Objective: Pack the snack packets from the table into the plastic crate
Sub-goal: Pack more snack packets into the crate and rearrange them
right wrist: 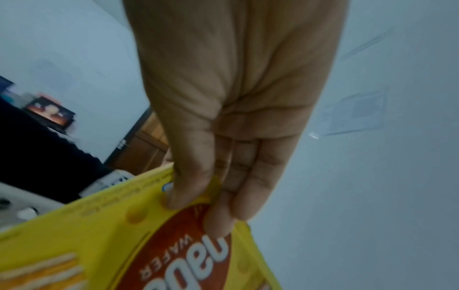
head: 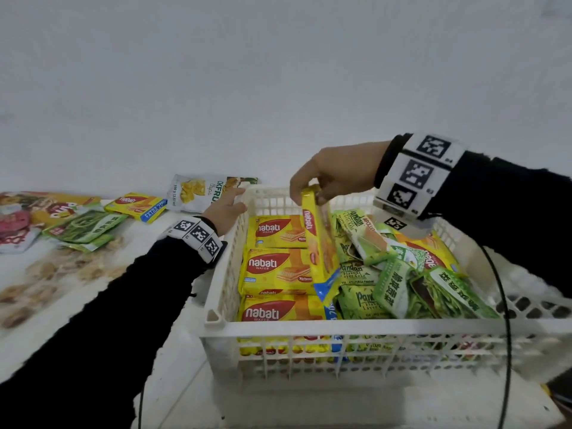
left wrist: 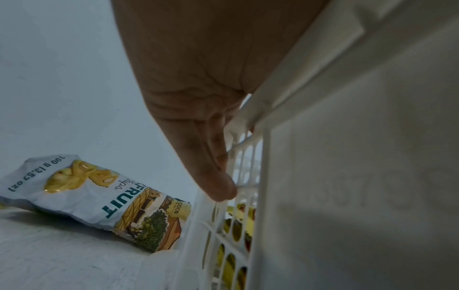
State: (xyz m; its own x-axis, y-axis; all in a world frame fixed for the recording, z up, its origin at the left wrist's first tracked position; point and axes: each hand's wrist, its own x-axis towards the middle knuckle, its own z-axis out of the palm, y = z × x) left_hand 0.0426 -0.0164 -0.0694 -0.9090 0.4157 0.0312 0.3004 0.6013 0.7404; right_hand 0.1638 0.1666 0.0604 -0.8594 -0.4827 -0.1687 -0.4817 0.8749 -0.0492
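The yellow Nabati wafer packet (head: 318, 243) hangs on edge, roughly upright, over the middle of the white plastic crate (head: 288, 331), its blue lower corner down among the packets already inside. The right hand (head: 334, 178) pinches the packet's top edge, thumb on one face and fingers (right wrist: 221, 221) on the other, as the right wrist view confirms. Inside the crate, three more yellow wafer packets (head: 275, 269) lie flat in a column along the left side; a loose heap of green pandan cake packets (head: 360, 300) and other green packets fills the right side, with one yellow packet partly showing beneath them. The left hand (head: 227, 209) rests against the crate's far left corner, fingers fairly straight along the rim and lattice wall; the left wrist view shows the fingertips (left wrist: 221, 188) touching the wall, curled round nothing. The crate stands on the white table (head: 173, 366). Left of it on the table lie a white jackfruit chips bag (head: 193, 196) just beside the crate's corner, another yellow wafer packet (head: 136, 205), green packets (head: 86, 229), and, farther left, orange and pink packets (head: 46, 209).
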